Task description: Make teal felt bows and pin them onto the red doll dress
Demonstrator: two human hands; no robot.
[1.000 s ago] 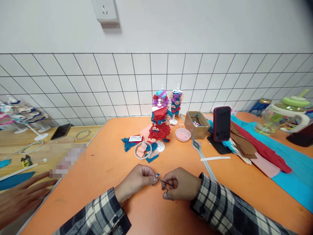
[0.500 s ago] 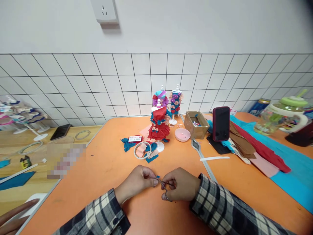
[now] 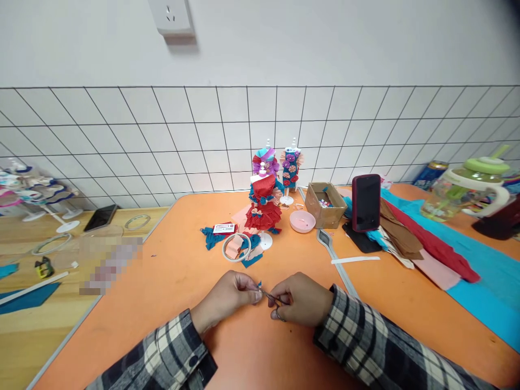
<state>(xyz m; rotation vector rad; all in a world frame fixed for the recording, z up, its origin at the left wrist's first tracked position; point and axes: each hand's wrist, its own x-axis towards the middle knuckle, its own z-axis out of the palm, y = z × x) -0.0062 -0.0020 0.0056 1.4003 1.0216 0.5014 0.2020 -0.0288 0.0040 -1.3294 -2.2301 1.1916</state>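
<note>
Between its thumb and fingers, my left hand [image 3: 233,293] pinches a small blue scrap of crepe paper or fabric [image 3: 260,284], most of it hidden by the fingertips. My right hand [image 3: 303,299] grips a small pair of scissors [image 3: 280,314] by its handle loops, the tips reaching to the scrap. Beyond the hands stands a mini dress form in a red ruffled dress [image 3: 263,215] with blue bows. A roll of tape [image 3: 225,254] lies in front of it, over blue and peach scraps [image 3: 252,260].
Behind stand two more dressed forms, one in blue with flowers [image 3: 291,168]. To the right are a pink dish [image 3: 302,222], a cardboard box [image 3: 327,216], an upright phone [image 3: 366,203], coloured sheets [image 3: 439,238] and a jug [image 3: 442,200]. A wooden table [image 3: 134,230] adjoins at left.
The scissors have closed somewhat, their handle loops nearer each other. Both hands have risen slightly in view, and the blue scrap now points upward. Another person's hand at lower left has left the view.
</note>
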